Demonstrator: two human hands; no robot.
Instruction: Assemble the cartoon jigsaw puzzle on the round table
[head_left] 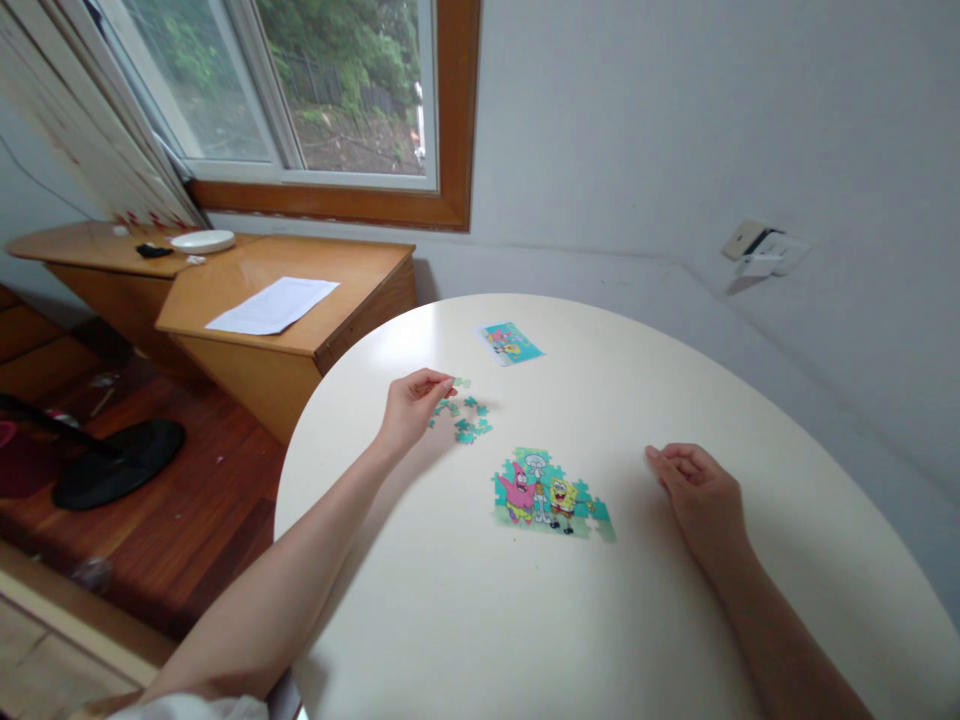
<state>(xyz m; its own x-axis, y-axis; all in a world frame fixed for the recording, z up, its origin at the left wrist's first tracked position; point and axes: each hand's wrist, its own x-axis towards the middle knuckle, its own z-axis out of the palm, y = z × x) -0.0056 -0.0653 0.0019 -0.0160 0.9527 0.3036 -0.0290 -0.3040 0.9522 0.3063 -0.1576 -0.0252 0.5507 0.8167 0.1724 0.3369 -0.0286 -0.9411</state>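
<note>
Between thumb and forefinger, my left hand (412, 408) pinches a pale green puzzle piece (463, 382) above the table. Just below it lie several loose teal jigsaw pieces (472, 428), partly hidden by the hand. A partly assembled cartoon jigsaw puzzle (529, 495) lies flat between my hands, with pink, grey-green and yellow characters on it; its upper right side has a stepped edge, and a gap shows near its lower right. My right hand (699, 490) is to the right of the puzzle, apart from it, fingers curled in and nothing visible in them.
A small picture card (512, 343) with similar characters lies farther back on the round white table (450, 620). Left of the table stands a wooden desk (360, 275) with a paper sheet (274, 305) and a white plate (202, 241). A black round base (120, 465) is on the floor.
</note>
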